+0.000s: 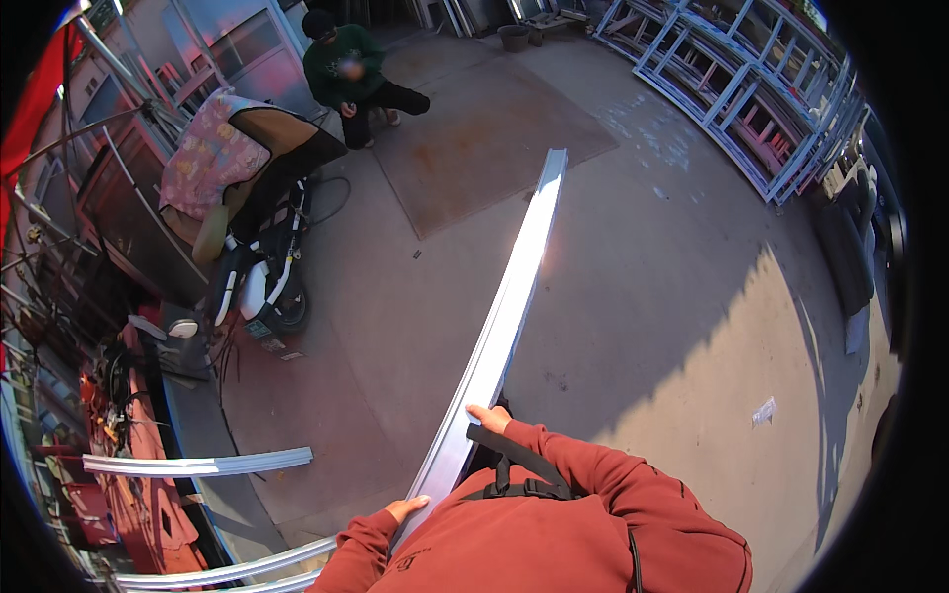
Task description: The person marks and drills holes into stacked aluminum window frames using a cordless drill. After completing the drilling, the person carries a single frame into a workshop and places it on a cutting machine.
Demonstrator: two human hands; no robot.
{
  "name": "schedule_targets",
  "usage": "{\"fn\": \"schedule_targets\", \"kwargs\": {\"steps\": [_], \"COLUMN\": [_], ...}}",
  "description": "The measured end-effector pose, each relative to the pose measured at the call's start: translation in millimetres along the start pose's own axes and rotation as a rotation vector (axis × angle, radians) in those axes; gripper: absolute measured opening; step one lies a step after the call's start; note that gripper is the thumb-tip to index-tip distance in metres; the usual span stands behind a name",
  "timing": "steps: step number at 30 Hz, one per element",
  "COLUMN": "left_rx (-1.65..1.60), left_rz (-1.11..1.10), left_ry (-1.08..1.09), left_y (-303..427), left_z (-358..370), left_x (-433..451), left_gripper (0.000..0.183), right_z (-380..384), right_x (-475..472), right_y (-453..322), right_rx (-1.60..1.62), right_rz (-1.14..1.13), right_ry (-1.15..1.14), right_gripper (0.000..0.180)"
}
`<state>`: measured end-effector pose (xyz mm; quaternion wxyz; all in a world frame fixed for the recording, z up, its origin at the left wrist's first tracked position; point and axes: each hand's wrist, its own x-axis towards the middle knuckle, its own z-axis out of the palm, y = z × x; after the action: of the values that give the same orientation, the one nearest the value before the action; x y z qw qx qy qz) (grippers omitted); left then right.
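Observation:
A long white metal profile (504, 311), probably a window-frame section, runs from beside my body out over the concrete floor. My right hand (489, 419) grips it at waist height, thumb on the upper face and fingers hidden beneath. Nearer its close end, my left hand (408, 508) holds the same profile, its thumb on top and its other fingers out of sight. Sunlight glares off the profile's upper face. To my left lies a shorter white profile (200, 463). More long profiles (230, 569) show at the bottom left, partly hidden by my left sleeve.
A person in a dark green top (348, 74) sits or crouches ahead, beside a rusty floor plate (497, 141). A scooter (274, 274) with a patterned cover (211, 156) stands left. Welded metal frames (734, 96) lean at the far right. Tools and cables clutter a left-hand bench (144, 445).

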<state>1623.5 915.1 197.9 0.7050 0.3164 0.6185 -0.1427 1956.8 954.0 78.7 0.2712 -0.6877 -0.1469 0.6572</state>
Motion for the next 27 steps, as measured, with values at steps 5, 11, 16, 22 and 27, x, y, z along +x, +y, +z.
{"fn": "schedule_targets", "kwargs": {"steps": [5, 11, 16, 22, 27], "left_rx": [-0.071, -0.144, -0.024, -0.162, -0.182], "left_rz": [-0.065, -0.088, 0.032, -0.002, -0.045], "left_ry": [0.032, -0.068, 0.034, 0.032, 0.031], "left_y": [187, 410, 567, 771, 950], "left_z": [-9, -31, -30, -4, 26], "left_x": [62, 86, 137, 206, 222], "left_gripper": [0.081, 0.085, 0.086, 0.082, 0.081], "right_z": [-71, -174, -247, -368, -461], "right_x": [120, 181, 260, 381, 441], "right_y": [-144, -362, -496, -651, -791], "right_rx": [0.058, 0.000, -0.052, -0.097, -0.072], "right_rz": [-0.122, -0.071, -0.134, -0.033, -0.024], "right_ry": [-0.002, -0.070, -0.035, -0.062, -0.133], "right_gripper": [0.078, 0.071, 0.071, 0.070, 0.068]}}
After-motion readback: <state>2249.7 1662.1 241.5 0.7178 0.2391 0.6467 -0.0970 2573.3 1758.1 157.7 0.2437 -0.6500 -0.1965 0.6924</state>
